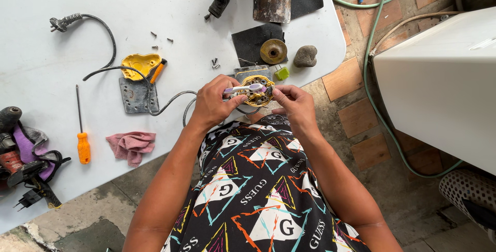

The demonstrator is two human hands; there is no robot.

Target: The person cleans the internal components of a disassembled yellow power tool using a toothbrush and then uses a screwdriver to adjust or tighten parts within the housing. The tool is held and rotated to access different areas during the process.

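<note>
Patterned black clothing fills the bottom centre of the frame, nearest the camera. Above it spreads a white table, strewn with a black power cord, a grey metal plate, a pink rag and an orange screwdriver. At the table's near edge, just right of centre, the left hand and right hand pinch a round yellow motor housing between them; a pale purple toothbrush lies across it. It looks light, rigid, probably brittle plastic, best gripped at its rim.
</note>
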